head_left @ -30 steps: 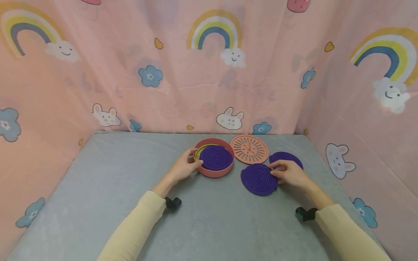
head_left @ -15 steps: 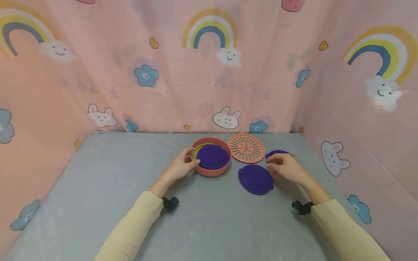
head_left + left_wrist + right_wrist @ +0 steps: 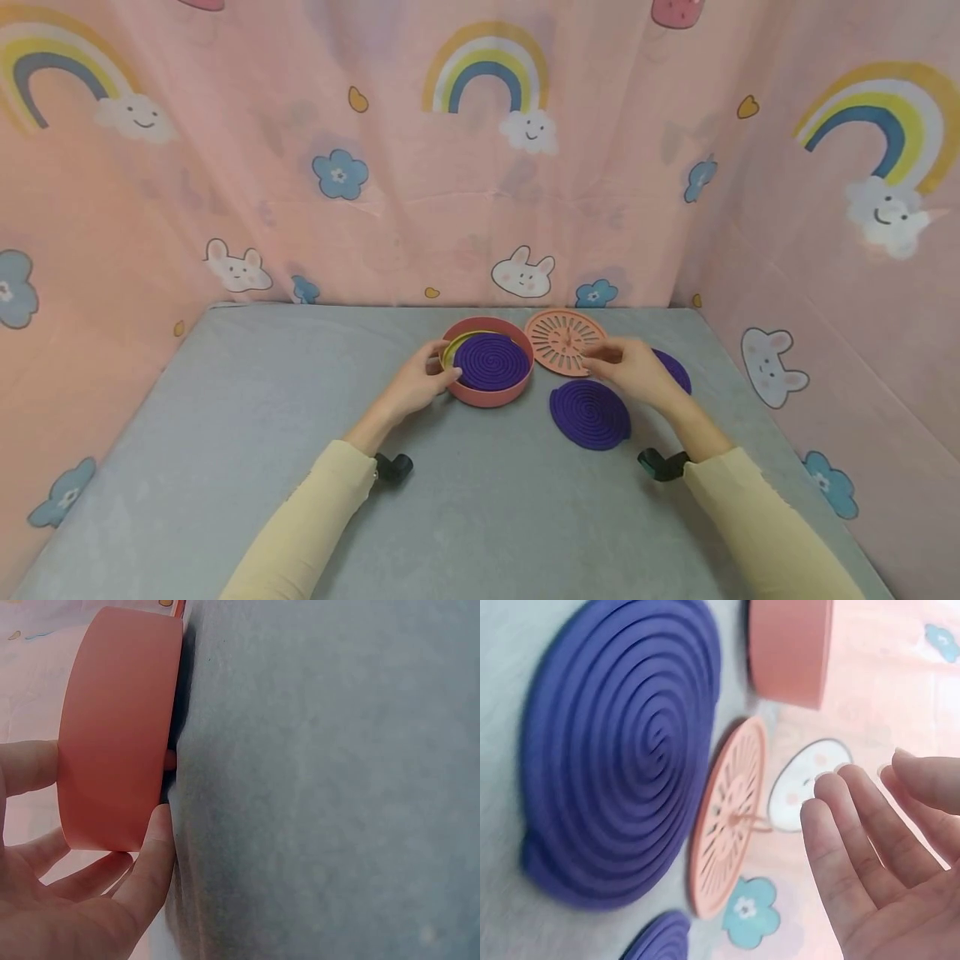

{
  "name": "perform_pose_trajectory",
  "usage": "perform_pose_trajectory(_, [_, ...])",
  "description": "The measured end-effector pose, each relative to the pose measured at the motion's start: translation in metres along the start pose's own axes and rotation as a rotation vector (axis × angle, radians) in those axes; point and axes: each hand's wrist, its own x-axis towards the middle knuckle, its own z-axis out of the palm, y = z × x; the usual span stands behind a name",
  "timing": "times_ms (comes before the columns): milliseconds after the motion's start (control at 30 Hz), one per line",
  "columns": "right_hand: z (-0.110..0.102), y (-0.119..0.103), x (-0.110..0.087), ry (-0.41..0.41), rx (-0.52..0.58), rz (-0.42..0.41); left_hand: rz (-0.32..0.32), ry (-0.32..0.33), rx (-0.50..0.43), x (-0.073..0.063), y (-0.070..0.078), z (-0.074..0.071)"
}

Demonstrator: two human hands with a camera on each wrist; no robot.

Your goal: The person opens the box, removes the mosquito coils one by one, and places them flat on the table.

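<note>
A round pinkish-red mosquito coil holder (image 3: 489,400) sits toward the table's back. My left hand (image 3: 412,387) grips its left side, thumb and fingers on the wall (image 3: 116,735). Inside it lies a purple mosquito coil (image 3: 492,361) beside a yellow rim (image 3: 450,354). Another purple coil (image 3: 591,415) lies flat on the table, right of the holder. A third coil (image 3: 675,371) is partly hidden behind my right hand (image 3: 637,371). That hand hovers with nothing in its fingers, overlapping the edge of an orange slotted lid (image 3: 558,342).
The grey cloth-covered table (image 3: 225,433) ends at a pink printed curtain (image 3: 420,208) behind, and a side curtain (image 3: 825,317) closes off the right. The slotted lid has a thin prong (image 3: 754,823) standing up from its middle.
My right hand has let go of the front purple coil and moved left and a little up, toward the slotted lid. My left hand stays on the holder.
</note>
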Motion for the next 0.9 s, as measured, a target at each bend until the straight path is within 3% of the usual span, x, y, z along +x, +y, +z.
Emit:
perform_pose_trajectory(367, [0.017,-0.024,0.015,0.045,0.076,-0.056,-0.007,-0.008,0.002,-0.001,0.000,0.001])
perform_pose_trajectory(700, [0.036,-0.052,0.040,0.092,-0.003,-0.145,0.010,-0.022,-0.020,-0.001,-0.001,0.000])
perform_pose_trajectory(900, [0.050,-0.063,0.056,0.047,0.001,-0.145,0.012,-0.014,-0.018,0.000,0.000,-0.001])
